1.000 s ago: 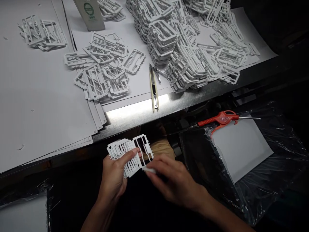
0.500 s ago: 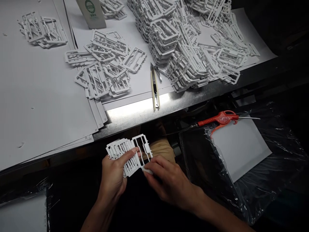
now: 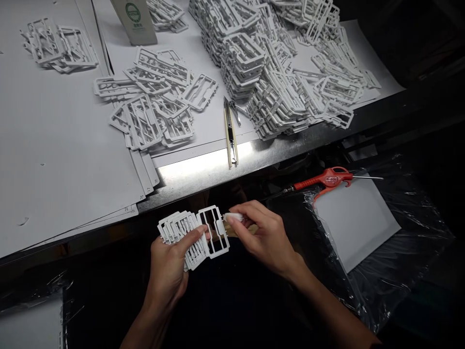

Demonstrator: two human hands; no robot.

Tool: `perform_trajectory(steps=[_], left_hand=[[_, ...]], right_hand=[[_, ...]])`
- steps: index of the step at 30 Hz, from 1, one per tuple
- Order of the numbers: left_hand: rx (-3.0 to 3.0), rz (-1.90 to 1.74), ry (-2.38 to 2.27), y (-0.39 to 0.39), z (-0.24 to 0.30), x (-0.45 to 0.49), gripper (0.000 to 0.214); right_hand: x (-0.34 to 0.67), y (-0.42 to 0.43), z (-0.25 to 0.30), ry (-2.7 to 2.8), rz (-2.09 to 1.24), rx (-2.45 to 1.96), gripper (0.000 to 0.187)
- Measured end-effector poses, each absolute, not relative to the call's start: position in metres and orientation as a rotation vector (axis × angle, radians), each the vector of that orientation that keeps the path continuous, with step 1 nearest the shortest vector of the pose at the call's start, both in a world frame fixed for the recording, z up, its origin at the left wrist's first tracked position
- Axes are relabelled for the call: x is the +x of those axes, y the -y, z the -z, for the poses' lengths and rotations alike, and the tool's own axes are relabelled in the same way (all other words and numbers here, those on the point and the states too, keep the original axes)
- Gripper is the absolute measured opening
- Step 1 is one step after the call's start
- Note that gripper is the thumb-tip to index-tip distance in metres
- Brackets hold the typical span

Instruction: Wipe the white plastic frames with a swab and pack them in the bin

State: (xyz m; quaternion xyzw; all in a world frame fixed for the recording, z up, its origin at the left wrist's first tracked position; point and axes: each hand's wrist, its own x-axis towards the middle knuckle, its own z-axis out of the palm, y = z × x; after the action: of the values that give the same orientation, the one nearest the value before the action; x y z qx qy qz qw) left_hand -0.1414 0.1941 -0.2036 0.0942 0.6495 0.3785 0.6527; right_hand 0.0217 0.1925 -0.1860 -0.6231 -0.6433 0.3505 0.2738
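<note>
My left hand [image 3: 169, 271] is closed around a fanned stack of white plastic frames [image 3: 185, 232], held below the table's front edge. One frame [image 3: 215, 231] sticks out to the right of the stack. My right hand [image 3: 265, 237] is beside that frame's right edge, fingers pinched on a small white piece [image 3: 234, 217]. Both hands are over a dark area in front of the bench.
On the metal table [image 3: 203, 169] lie white paper sheets [image 3: 54, 145], a loose pile of frames [image 3: 152, 106], tall stacks of frames [image 3: 261, 72], a utility knife [image 3: 231, 133] and a green-labelled box [image 3: 134, 19]. A red air gun [image 3: 327, 180] rests on plastic-wrapped trays [image 3: 356, 223] at the right.
My right hand has moved from below the protruding frame up to its right side, carrying a small white piece. The left hand and its stack stay put.
</note>
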Motion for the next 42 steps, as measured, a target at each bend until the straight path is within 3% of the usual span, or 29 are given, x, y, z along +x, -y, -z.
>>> perform_trajectory(steps=[9, 15, 24, 29, 31, 37, 42], left_hand=[[0.196, -0.875, -1.488, -0.196, 0.202, -0.15, 0.029], [0.244, -0.84, -1.434, -0.196, 0.201, -0.149, 0.028], [0.3, -0.933, -1.448, -0.186, 0.205, -0.146, 0.032], [0.35, -0.866, -1.464, -0.187, 0.202, -0.149, 0.026], [0.349, -0.847, -1.452, -0.189, 0.201, -0.151, 0.025], [0.343, -0.743, -1.377, -0.194, 0.203, -0.152, 0.024], [0.32, -0.708, -1.37, -0.194, 0.202, -0.153, 0.026]], right_hand=[[0.032, -0.177, 0.173, 1.935, -1.399, -1.627, 0.009], [0.03, -0.189, 0.17, 1.673, -1.365, -1.696, 0.011], [-0.011, -0.211, 0.19, 1.731, -1.087, -1.573, 0.016], [0.011, -0.218, 0.19, 1.702, -0.949, -1.772, 0.012], [0.023, -0.217, 0.188, 1.597, -1.07, -1.859, 0.013], [0.034, -0.209, 0.191, 1.274, -1.912, -1.707, 0.018], [0.036, -0.208, 0.204, 1.097, -2.062, -1.506, 0.019]])
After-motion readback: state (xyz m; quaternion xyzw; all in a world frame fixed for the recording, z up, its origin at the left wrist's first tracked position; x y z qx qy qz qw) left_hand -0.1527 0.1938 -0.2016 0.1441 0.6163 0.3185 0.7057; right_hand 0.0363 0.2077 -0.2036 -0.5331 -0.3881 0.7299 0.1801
